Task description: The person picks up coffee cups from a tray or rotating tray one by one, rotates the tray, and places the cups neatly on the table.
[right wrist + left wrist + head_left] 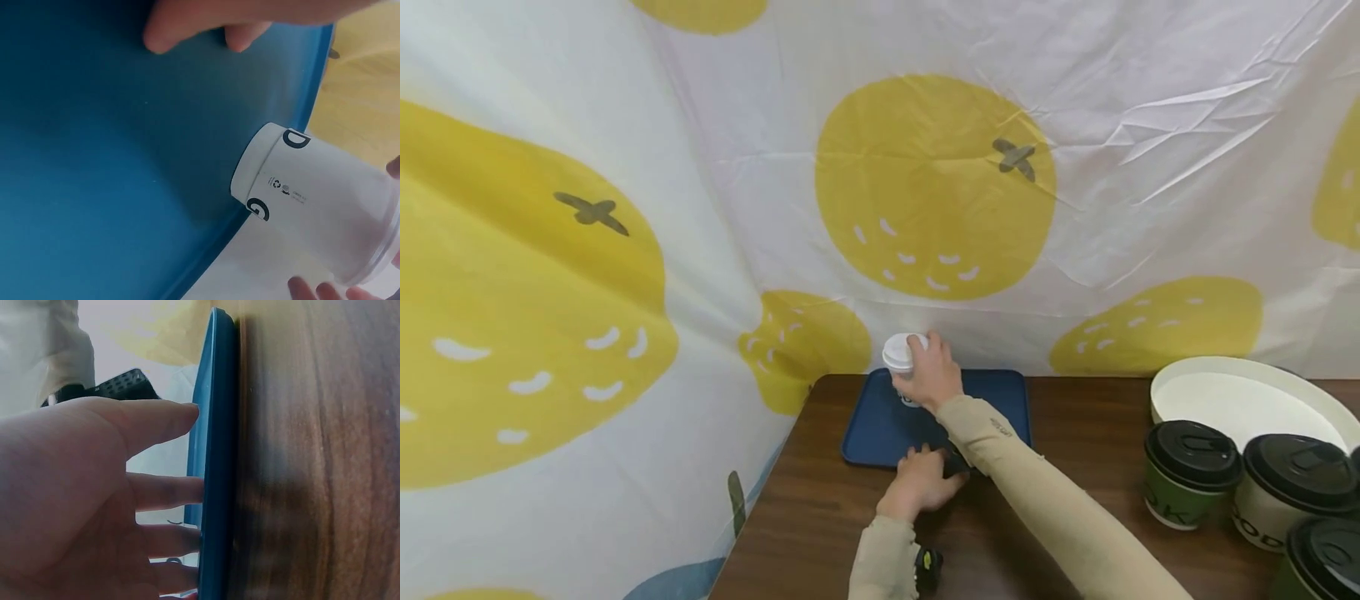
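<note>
My right hand [929, 371] holds a white paper cup [319, 200] with black letters near its base and a white lid [898, 352]. The cup stands upright at the far left part of a blue tray [874, 429]; its base appears to meet the tray surface in the right wrist view. My left hand [919, 482] is at the near edge of the tray. Its fingers are fairly straight and reach over the rim in the left wrist view [215, 456], fingertips hidden behind it. The right hand's fingertips [300, 289] show beside the cup.
On the right of the brown wooden table [820, 517] stand several lidded cups, among them a green cup [1180, 500] and a beige cup [1262, 517], both with black lids. Behind them lies a round white tray [1240, 400]. A fruit-patterned cloth [1112, 208] hangs behind the table.
</note>
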A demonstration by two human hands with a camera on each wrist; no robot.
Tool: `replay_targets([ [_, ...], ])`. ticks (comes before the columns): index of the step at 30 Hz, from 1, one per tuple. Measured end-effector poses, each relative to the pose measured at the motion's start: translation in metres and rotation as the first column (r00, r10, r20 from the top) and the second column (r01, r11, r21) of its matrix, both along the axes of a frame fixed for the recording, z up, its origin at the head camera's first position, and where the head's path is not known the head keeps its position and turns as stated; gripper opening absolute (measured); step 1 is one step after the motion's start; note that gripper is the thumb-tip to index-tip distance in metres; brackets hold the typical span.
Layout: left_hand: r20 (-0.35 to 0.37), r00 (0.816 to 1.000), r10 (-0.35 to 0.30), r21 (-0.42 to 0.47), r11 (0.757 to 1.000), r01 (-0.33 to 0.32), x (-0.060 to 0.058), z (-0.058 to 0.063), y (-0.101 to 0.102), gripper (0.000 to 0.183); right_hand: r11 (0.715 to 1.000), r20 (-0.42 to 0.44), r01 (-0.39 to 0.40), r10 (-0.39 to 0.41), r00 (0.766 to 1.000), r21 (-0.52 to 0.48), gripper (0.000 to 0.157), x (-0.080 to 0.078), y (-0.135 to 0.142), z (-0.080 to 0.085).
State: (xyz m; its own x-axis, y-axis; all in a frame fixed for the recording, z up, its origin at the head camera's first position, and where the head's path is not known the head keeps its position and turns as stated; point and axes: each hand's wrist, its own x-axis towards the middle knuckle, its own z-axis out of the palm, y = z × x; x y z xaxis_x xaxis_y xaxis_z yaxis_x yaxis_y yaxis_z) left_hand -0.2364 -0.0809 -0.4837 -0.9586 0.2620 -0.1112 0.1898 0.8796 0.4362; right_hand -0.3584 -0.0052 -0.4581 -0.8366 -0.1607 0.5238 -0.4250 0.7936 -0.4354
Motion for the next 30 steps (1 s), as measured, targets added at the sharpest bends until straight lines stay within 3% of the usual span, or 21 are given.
replay_targets([
  [4, 0.009, 1.000, -0.007, 0.021, 1.000, 0.006, 0.001, -0.003, 0.001, 0.057, 1.000, 0.061, -0.010, 0.010, 0.998, -0.001, 0.071, -0.002, -0.001, -0.003],
  [11, 0.044, 0.999, -0.029, 0.029, 0.999, 0.028, -0.011, -0.024, 0.006, 0.063, 0.999, 0.078, -0.027, 0.029, 0.997, -0.026, 0.060, -0.003, 0.008, -0.008],
  [18, 0.022, 0.999, -0.042, 0.023, 0.999, 0.042, -0.004, -0.005, 0.010, 0.058, 0.999, 0.065, -0.010, 0.013, 0.998, -0.046, 0.060, -0.002, 0.023, -0.007],
  [30, -0.017, 0.999, -0.049, 0.018, 0.999, 0.049, -0.008, 0.004, 0.003, 0.054, 0.999, 0.005, 0.003, -0.003, 1.000, -0.047, 0.061, 0.009, 0.042, 0.003],
])
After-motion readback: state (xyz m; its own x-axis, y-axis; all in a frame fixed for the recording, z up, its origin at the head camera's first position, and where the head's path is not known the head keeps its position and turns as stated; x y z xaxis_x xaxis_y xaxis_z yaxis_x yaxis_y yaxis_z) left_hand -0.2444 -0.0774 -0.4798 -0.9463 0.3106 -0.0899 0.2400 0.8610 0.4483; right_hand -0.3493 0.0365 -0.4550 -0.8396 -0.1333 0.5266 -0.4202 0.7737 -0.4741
